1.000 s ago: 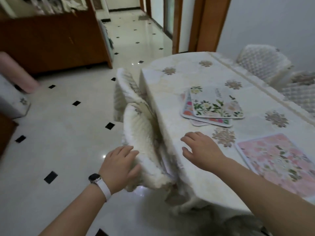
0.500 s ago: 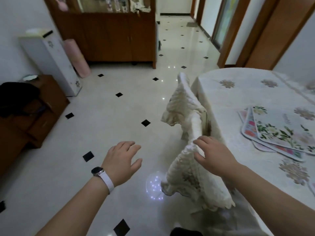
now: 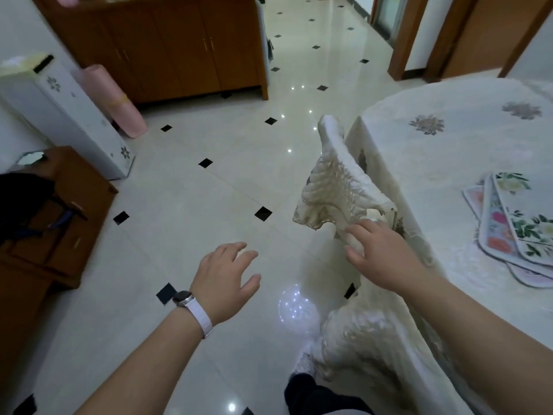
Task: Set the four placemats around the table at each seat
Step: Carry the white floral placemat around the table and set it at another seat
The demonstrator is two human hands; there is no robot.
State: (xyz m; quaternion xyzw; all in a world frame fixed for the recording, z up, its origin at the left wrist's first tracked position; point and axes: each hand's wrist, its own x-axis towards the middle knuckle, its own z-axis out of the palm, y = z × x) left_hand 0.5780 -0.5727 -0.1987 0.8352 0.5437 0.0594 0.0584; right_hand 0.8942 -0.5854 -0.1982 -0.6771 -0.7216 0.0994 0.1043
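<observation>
A stack of floral placemats [image 3: 520, 223] lies fanned on the cream-clothed table [image 3: 449, 151] at the right edge of the view. My right hand [image 3: 380, 256] reaches over the gap between two chairs with cream covers: the far chair [image 3: 338, 181] and the near chair [image 3: 374, 354]. Its fingers are spread, its fingertips are at the far chair's cover, and it holds nothing. My left hand [image 3: 224, 277], with a white watch on the wrist, hovers open over the tiled floor, left of the chairs.
A wooden cabinet [image 3: 167, 46] stands at the back. A white floor unit [image 3: 68, 115] and a pink roll [image 3: 113, 100] lean near it. A low wooden stand [image 3: 59, 229] with a dark bag [image 3: 21, 199] is at the left.
The view has swung left, away from the table, and the pink placemat has left the frame. My right hand moved from the tabletop to the chair backs. My left hand came off the chair.
</observation>
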